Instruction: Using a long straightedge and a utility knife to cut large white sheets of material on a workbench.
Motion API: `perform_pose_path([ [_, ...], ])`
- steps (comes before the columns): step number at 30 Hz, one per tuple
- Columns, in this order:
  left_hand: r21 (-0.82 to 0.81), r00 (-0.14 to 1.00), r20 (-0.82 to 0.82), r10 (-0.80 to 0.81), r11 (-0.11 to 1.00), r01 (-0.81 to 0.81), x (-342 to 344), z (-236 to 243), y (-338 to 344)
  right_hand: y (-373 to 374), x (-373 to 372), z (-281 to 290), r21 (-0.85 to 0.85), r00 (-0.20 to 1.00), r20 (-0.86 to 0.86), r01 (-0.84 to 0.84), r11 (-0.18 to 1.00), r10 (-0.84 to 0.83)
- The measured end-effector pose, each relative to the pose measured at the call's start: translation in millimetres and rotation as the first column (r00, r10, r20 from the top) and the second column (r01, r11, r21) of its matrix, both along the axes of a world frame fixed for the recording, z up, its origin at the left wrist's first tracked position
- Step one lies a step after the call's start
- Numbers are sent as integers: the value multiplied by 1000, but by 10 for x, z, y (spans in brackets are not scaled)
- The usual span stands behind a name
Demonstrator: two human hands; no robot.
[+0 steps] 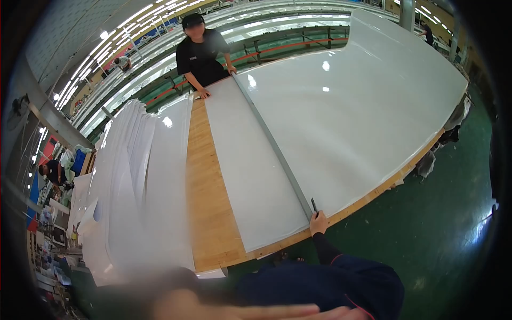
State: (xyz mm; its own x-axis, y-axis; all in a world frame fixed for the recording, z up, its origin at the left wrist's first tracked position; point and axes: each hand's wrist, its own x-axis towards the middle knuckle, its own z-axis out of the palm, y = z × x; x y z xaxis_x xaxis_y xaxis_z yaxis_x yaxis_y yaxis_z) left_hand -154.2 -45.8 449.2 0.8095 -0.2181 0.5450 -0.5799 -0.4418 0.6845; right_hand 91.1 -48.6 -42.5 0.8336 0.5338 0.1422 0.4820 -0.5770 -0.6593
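Observation:
My right hand (319, 223) is at the near edge of the table, closed around a slim dark utility knife (314, 205) that points up and away. Beside it is the near end of a long grey metal straightedge (274, 144), which lies across a glossy white sheet (384, 117). A strip of the sheet shows left of the straightedge. My left hand (250, 310) is close to the camera at the bottom, blurred, its fingers stretched toward the right and holding nothing I can see. At the far edge, a co-worker's hands (205, 93) rest by the straightedge's far end.
Bare wooden tabletop (208, 197) shows left of the sheet. Further left are overlapping white sheets (133, 197). The co-worker (202, 58) in dark clothing stands across the table. Long racks (288, 32) run behind. Green floor (426, 224) lies to the right, with dark bundles (450, 133) under the table edge.

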Motion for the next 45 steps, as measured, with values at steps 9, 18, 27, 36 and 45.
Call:
perform_pose_path([
  [9, -641, 569, -713, -410, 711, -290, 978, -2547, 579, -124, 25, 40, 278, 985, -90, 165, 946, -146],
  [18, -712, 726, -667, -167, 429, -556, 1662, -5389, -675, -278, 64, 36, 370, 906, -411, 264, 891, -98],
  [27, -757, 752, -649, -117, 195, -624, 1752, -5348, -961, 1117, 211, 704, 221, 981, -28, -181, 958, 191],
  [36, -777, 735, -627, -257, 264, -571, 1652, -4995, -566, 4186, 778, 785, -410, 628, 164, -658, 631, 761],
  [45, -757, 750, -643, -155, 275, -593, 1659, -5093, -700, 4726, 464, 580, -715, 634, 274, -369, 594, 723],
])
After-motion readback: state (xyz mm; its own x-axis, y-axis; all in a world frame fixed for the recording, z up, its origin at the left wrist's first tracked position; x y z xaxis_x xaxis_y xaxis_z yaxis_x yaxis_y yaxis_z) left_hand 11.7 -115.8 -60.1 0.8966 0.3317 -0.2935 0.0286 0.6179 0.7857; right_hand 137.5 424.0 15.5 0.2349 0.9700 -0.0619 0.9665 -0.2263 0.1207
